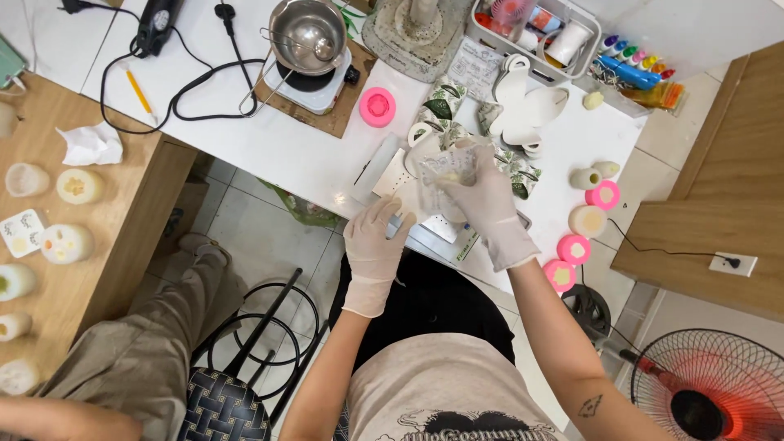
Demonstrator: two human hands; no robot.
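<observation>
Two hands in thin, stretchy, cream rubber gloves, over the near edge of a smooth white counter (269, 139).

Right hand (482, 200): grip clenched around a crinkly clear wrapper (445, 167) with something pale and lumpy inside, held up just above the counter, in the middle of the scene. Hard to tell what the pale thing is.

Left hand (374, 241): fingers curled loosely, tips touching the low edge of the same crinkly wrapper, nearer and a bit to the left. Not closed tight on it.

Under the hands, a flat white sheet with small dots (392, 175) and a cloth with green leaf shapes (441, 106).

Far off on the counter, a shiny round metal pot (308, 33) on a small white hot plate (322, 86), with black cords looping to the left. Just right of it, a round bright pink mould (377, 107). More pink round moulds (574, 249) at the right edge, with pale, waxy, stubby round candles (588, 220) beside them. A row of little coloured bottles (633, 57) far right.

To the left, a wooden table (122, 196) with more pale round candles and a crumpled white tissue (91, 145). Near right, on the floor, a round wire fan (714, 384).
</observation>
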